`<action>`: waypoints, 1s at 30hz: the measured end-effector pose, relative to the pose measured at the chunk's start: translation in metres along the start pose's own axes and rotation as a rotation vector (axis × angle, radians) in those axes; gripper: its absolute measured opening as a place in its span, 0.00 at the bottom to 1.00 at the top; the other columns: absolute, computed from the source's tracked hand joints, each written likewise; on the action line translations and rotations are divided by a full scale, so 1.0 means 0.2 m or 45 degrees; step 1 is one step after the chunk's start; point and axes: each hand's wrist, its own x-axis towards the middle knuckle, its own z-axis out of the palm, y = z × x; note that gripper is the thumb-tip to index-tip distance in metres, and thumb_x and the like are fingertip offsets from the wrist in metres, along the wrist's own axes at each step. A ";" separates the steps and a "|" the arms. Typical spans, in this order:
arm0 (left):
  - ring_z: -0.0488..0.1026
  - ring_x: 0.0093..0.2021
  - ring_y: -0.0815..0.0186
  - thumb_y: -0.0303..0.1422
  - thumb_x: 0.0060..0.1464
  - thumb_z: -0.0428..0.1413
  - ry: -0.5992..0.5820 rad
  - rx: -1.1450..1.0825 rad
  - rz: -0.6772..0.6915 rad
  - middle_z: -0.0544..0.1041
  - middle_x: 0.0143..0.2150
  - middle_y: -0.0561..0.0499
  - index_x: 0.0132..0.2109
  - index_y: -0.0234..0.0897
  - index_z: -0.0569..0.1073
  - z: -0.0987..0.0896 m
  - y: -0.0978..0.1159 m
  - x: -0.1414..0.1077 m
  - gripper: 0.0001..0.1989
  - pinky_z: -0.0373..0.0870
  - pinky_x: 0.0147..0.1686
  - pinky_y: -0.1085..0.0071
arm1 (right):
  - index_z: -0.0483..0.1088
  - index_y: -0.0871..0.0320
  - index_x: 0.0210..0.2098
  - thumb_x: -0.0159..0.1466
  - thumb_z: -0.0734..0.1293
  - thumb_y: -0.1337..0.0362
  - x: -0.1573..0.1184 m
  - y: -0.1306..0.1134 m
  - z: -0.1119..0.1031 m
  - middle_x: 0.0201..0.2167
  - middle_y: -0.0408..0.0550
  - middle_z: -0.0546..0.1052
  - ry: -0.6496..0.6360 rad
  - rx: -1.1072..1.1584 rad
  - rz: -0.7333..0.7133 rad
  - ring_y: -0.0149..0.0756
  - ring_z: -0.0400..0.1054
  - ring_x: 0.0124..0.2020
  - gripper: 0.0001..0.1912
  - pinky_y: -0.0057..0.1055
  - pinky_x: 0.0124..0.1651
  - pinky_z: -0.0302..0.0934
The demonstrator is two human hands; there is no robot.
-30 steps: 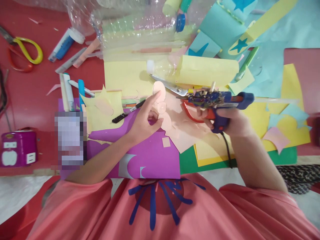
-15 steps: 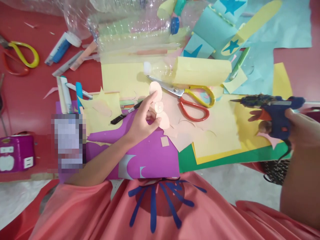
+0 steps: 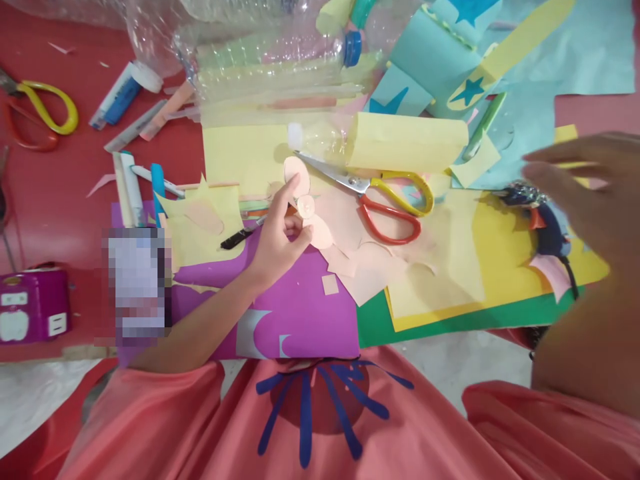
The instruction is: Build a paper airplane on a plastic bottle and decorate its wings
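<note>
Between the thumb and fingers of my left hand (image 3: 283,230) is a pale peach paper bow (image 3: 320,232), two rounded lobes with a small round piece at the centre. It is held above the purple sheet (image 3: 310,320). My right hand (image 3: 585,190), partly smeared by motion, is raised at the right with fingers apart and nothing in it. Beneath it a dark blue glue gun (image 3: 553,230) lies on the yellow paper, partly hidden by the hand. Scissors (image 3: 395,207) with one yellow and one red handle lie open just right of the bow.
A bottle wrapped in yellow paper (image 3: 407,141) lies behind the scissors. Clear plastic bottles (image 3: 270,57) fill the back. A black-handled cutter (image 3: 240,237), markers (image 3: 131,190) and a purple box (image 3: 33,303) are on the left. Blue star-decorated paper (image 3: 435,53) stands at back right.
My right hand has let go of the glue gun, which now lies on the paper, and has lifted away. My left hand has shifted slightly left with the paper bow.
</note>
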 end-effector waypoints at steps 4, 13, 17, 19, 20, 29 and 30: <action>0.66 0.27 0.80 0.32 0.59 0.54 -0.004 0.000 0.005 0.57 0.70 0.43 0.69 0.54 0.49 -0.01 -0.01 0.01 0.35 0.71 0.27 0.79 | 0.70 0.48 0.51 0.66 0.62 0.54 0.15 -0.41 0.12 0.56 0.50 0.73 -0.042 0.064 -0.537 0.45 0.65 0.61 0.16 0.48 0.63 0.60; 0.65 0.27 0.79 0.33 0.60 0.53 0.000 0.003 0.004 0.55 0.71 0.44 0.69 0.57 0.49 -0.03 -0.02 0.02 0.35 0.72 0.28 0.78 | 0.59 0.59 0.64 0.63 0.66 0.60 0.32 -0.65 0.26 0.58 0.57 0.70 -0.245 -0.226 -0.640 0.55 0.65 0.59 0.30 0.51 0.60 0.61; 0.62 0.25 0.79 0.29 0.58 0.51 0.003 -0.027 -0.016 0.63 0.65 0.45 0.69 0.56 0.50 -0.03 -0.02 0.02 0.35 0.70 0.26 0.79 | 0.61 0.51 0.63 0.60 0.71 0.57 0.27 -0.58 0.14 0.57 0.51 0.71 -0.248 -0.242 -0.573 0.54 0.68 0.56 0.33 0.48 0.58 0.63; 0.61 0.25 0.79 0.27 0.57 0.51 0.012 -0.012 -0.033 0.70 0.59 0.47 0.70 0.53 0.50 -0.03 -0.01 0.02 0.36 0.68 0.25 0.80 | 0.64 0.49 0.61 0.56 0.74 0.59 0.24 -0.52 0.09 0.55 0.49 0.73 -0.334 -0.242 -0.533 0.53 0.69 0.55 0.34 0.47 0.59 0.62; 0.61 0.24 0.79 0.27 0.57 0.51 0.016 0.002 -0.042 0.72 0.57 0.47 0.70 0.52 0.50 -0.03 -0.01 0.02 0.37 0.67 0.25 0.80 | 0.65 0.48 0.59 0.55 0.75 0.60 0.23 -0.49 0.08 0.55 0.49 0.73 -0.385 -0.226 -0.557 0.53 0.70 0.54 0.34 0.48 0.58 0.62; 0.63 0.24 0.80 0.26 0.57 0.53 0.006 0.122 -0.011 0.69 0.62 0.47 0.70 0.53 0.52 -0.02 0.02 0.00 0.37 0.69 0.27 0.80 | 0.68 0.52 0.50 0.52 0.71 0.55 0.17 -0.39 0.17 0.46 0.51 0.76 -0.428 -0.273 -0.784 0.52 0.73 0.43 0.27 0.49 0.45 0.66; 0.63 0.24 0.80 0.26 0.57 0.53 0.000 0.136 0.007 0.66 0.65 0.46 0.70 0.53 0.52 -0.02 0.02 0.00 0.37 0.69 0.27 0.79 | 0.67 0.52 0.51 0.53 0.70 0.55 0.16 -0.39 0.17 0.47 0.52 0.76 -0.393 -0.292 -0.817 0.53 0.73 0.44 0.27 0.48 0.44 0.66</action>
